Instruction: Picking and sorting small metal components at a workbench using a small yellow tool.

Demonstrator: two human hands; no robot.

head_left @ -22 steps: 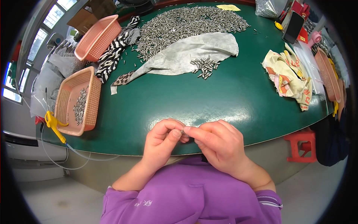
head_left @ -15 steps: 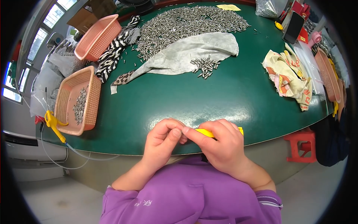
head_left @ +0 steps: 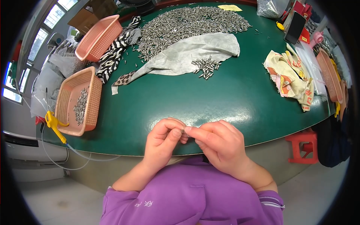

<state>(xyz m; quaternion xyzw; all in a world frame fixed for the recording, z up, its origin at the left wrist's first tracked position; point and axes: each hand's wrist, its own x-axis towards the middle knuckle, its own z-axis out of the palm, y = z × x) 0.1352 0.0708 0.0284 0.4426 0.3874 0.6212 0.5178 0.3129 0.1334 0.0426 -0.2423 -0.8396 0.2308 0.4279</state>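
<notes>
Close to my body, over the near edge of the table, my two hands meet at the fingertips. My left hand [head_left: 164, 139] is closed in a pinch around a small metal piece [head_left: 182, 131], mostly covered by the fingers. My right hand [head_left: 221, 140] is closed too, its index finger reaching to that piece and touching the left fingertips. What its curled fingers hold is hidden. Farther off, a small heap of silvery metal pins [head_left: 206, 68] lies at the edge of a grey cloth [head_left: 176, 56]. Behind the cloth spreads a large pile of similar pins [head_left: 187, 22].
A pink basket [head_left: 96, 101] with some pins stands at left beside a yellow air gun [head_left: 54, 125] with a hose. Another pink basket [head_left: 99, 37] sits behind it. At right are a patterned cloth [head_left: 288, 75], a phone [head_left: 295, 28] and a red stool [head_left: 303, 147] below the green table [head_left: 150, 101].
My right hand has turned slightly, and its index finger has straightened toward the left fingertips. The yellow tool that showed in it no longer shows. My left hand has stayed put.
</notes>
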